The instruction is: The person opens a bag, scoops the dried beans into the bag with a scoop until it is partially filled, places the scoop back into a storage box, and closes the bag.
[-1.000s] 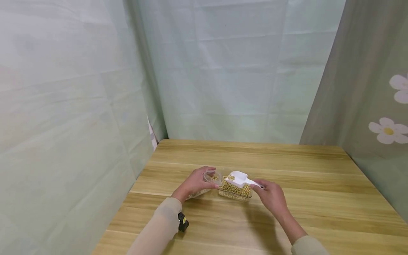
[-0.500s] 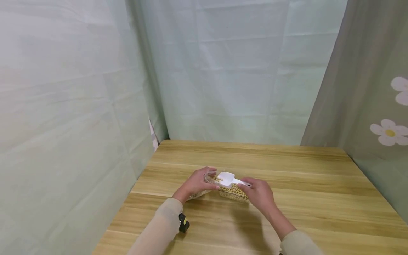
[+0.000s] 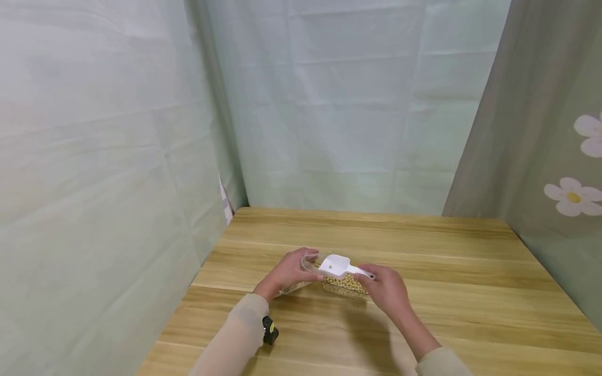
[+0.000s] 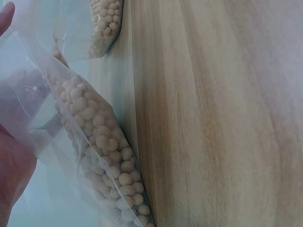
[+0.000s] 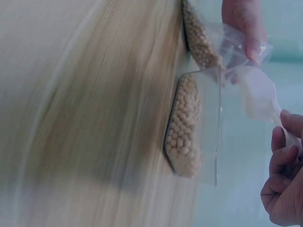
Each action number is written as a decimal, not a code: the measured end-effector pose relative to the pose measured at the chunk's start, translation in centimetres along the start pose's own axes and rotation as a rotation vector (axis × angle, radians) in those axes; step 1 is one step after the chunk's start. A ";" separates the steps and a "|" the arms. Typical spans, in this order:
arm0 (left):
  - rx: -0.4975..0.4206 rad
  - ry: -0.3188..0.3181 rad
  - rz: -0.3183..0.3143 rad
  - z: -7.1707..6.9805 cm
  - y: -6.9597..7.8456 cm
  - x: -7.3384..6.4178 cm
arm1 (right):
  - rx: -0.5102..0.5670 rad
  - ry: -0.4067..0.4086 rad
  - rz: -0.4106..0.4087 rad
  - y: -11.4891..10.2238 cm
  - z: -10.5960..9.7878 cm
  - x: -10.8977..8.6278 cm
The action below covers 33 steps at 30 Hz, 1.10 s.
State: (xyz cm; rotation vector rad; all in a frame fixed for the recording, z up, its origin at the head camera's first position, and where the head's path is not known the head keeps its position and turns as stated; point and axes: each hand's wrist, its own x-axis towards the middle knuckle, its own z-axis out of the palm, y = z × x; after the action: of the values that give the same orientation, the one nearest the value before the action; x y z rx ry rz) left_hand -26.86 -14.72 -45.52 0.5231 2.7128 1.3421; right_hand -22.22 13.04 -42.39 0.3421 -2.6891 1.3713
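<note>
My left hand [image 3: 289,270] holds open the mouth of a clear plastic bag [image 4: 102,142] that is partly filled with pale yellow soybeans and rests on the table. In my right hand [image 3: 389,288] is the handle of a white scoop [image 3: 335,265], pinched between thumb and fingers. The scoop tips toward the bag's mouth, a lone bean showing on its blade. Below it stands a clear plastic box [image 5: 189,127] of soybeans, just right of the bag. From the head view, the scoop and right hand cover part of the box.
A wood-grain table [image 3: 447,292] carries everything. Pale curtains [image 3: 338,120] hang behind it and along the left side, and a grey-green flowered curtain [image 3: 527,156] hangs on the right. A small black device [image 3: 270,330] sits at the left wrist.
My right hand has carried the scoop left from over the box to the bag's mouth, then slightly back right. Most beans have left the scoop. My left hand has stayed in place.
</note>
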 end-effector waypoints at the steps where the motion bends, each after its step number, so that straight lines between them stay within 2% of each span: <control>1: 0.001 0.001 -0.003 0.0 0.0 0.0 | 0.012 0.002 0.010 0.3 -0.2 -0.1; 8: -0.005 0.012 -0.022 -0.6 0.1 -0.3 | -0.045 0.036 0.042 2.5 -1.1 -0.2; 15: -0.011 0.010 -0.030 -0.6 0.0 -0.7 | -0.090 -0.025 0.095 3.3 -1.1 -0.3; 25: -0.028 0.023 -0.032 -0.5 -0.1 -1.1 | -0.262 -0.055 -0.005 2.3 -0.3 0.3; 28: -0.042 0.014 -0.029 -0.3 0.0 -1.1 | -0.263 -0.051 -0.012 2.3 0.1 0.7; 33: -0.028 0.011 -0.020 0.1 0.1 -0.9 | -0.191 -0.037 0.028 2.8 1.4 1.3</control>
State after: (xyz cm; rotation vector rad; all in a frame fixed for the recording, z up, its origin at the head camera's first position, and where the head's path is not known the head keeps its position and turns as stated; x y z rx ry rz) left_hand -25.92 -14.85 -45.59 0.4859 2.6961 1.3799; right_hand -24.16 13.36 -45.17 0.3149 -2.8353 1.1129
